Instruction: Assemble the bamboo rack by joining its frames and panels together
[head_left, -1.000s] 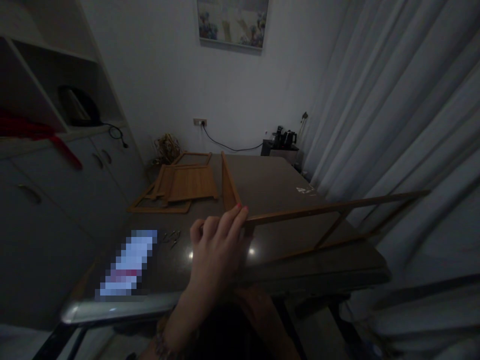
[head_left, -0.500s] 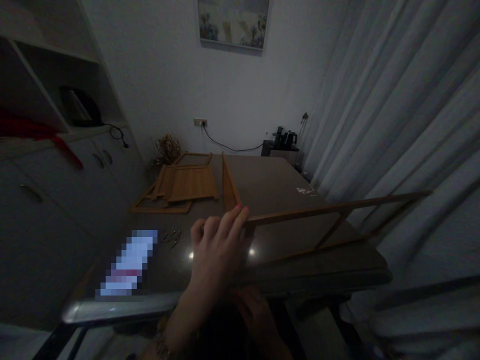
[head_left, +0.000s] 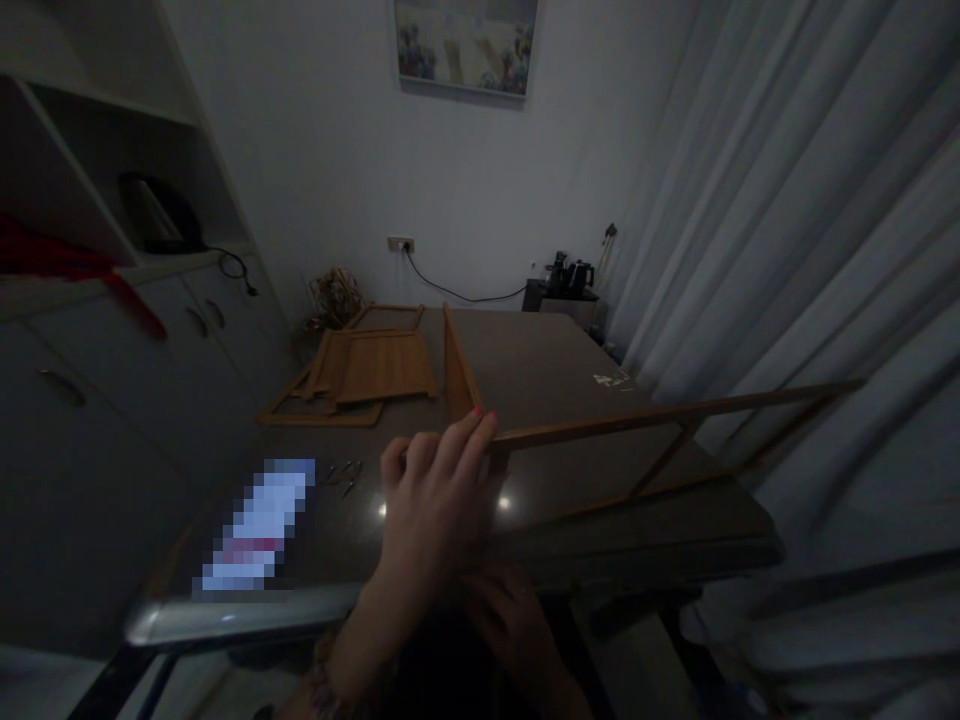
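My left hand [head_left: 435,490] is closed over the near corner where an upright wooden board [head_left: 459,365] meets a long wooden frame [head_left: 592,432]. The board runs away from me, while the frame stretches to the right past the table's edge. Low in front of me, by the near table edge, is my right hand [head_left: 506,610], in deep shadow. Its fingers are curled together, and whatever they hold is hidden. Left of my left hand, several small metal screws [head_left: 346,476] lie on the brown table [head_left: 540,350].
Slatted wooden panels and frames [head_left: 386,365] lie at the table's far left. A blurred-out bright screen [head_left: 259,530] is near the front left. Cabinets [head_left: 142,370] stand to the left and curtains [head_left: 765,250] hang to the right. A black kettle [head_left: 579,277] sits beyond the table.
The fingers of my right hand have shifted slightly near the table edge. My left hand, the board and the frame stay in place.
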